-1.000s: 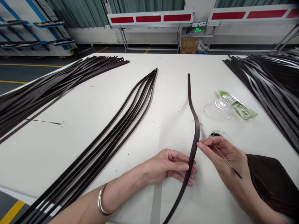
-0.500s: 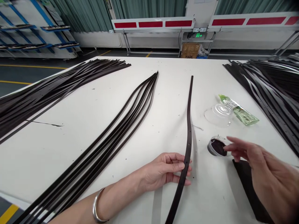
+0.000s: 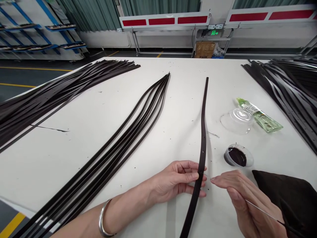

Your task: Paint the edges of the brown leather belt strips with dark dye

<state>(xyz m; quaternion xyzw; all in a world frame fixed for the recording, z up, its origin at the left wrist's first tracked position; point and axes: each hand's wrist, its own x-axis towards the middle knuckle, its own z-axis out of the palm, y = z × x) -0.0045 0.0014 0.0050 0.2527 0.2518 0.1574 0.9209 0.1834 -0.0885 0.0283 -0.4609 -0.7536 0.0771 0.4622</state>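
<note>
My left hand (image 3: 182, 177) grips a long black strap (image 3: 203, 145) between the thumb and fingers; a row of small holes runs along it. The strap's far end rests on the white table. Just right of it is my right hand (image 3: 250, 201), closed around a thin metal rod (image 3: 261, 210) with a dark rear end. The rod's fine tip is at the strap's right edge, by my left fingertips; whether it touches cannot be made out. Beyond my right hand stands a small clear cup of dark liquid (image 3: 237, 157).
A clear plastic lid (image 3: 237, 120) and a green squeeze bottle (image 3: 264, 115) lie beyond the cup. Black cloth (image 3: 284, 195) is beside my right hand. Strap bundles lie at the middle left (image 3: 133, 132), far left (image 3: 61, 89) and right (image 3: 284, 92) of the white table (image 3: 86, 148).
My right hand has moved left and down from the cup to the strap, and the rod now shows in it. The left hand keeps its hold. The view has shifted slightly.
</note>
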